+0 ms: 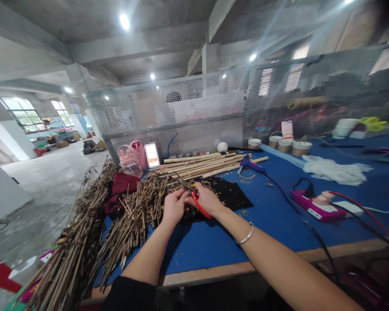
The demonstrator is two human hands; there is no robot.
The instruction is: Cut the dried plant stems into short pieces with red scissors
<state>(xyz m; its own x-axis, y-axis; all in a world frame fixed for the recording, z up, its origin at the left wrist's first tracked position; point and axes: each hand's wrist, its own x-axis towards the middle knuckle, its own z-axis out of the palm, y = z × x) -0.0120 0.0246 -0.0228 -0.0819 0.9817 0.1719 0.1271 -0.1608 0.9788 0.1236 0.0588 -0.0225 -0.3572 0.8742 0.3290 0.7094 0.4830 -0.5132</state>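
My right hand point(209, 199) grips a pair of scissors with red handles point(200, 206), their dark blades pointing up and to the left over a pile of dry plant bits. Just left of it, my left hand point(175, 208) is closed in a pinch near the blades; what its fingers hold is too small to make out. Under and behind both hands lies a black sheet point(235, 193) strewn with dry scraps. Cut dry stems point(139, 205) are heaped directly left of my left hand.
A large bundle of dry stalks point(68, 255) hangs over the table's left edge. Behind are pale sticks point(210, 166) and a pink bag point(129, 160). To the right lie a blue glue gun point(252, 165), white gloves point(337, 169) and a purple power strip point(316, 209) with trailing cords.
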